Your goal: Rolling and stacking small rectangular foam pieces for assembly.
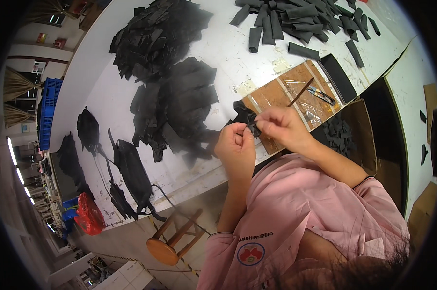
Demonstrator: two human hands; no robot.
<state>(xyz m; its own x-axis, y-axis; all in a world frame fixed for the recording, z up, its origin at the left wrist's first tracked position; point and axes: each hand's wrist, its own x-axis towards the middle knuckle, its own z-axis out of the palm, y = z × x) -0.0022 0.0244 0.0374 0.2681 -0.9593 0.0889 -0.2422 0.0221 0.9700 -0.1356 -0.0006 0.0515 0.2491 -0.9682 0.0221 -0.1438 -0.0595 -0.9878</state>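
Observation:
Both my hands are pinched closed on a small black fabric piece (255, 126), held over the table's near edge. My left hand (235, 145) grips it from the left with thumb and curled fingers. From the other side my right hand (282, 125) pinches the same cloth, close to the left fingertips. More black cloth shows just behind the fingers. Beyond my right hand lies a brown wooden board (271, 93) with clear tape on it. On the board are a pair of thread snips (321, 95) and a thin brown stick (301, 92).
Flat black fabric pieces (180, 104) lie heaped to the left, black fabric tubes (300, 21) at the far right. A cardboard box (368, 137) with dark pieces stands below the table's right edge. Black strapped bags (134, 174), a red plastic bag (89, 216) and a wooden stool (162, 251) are leftward.

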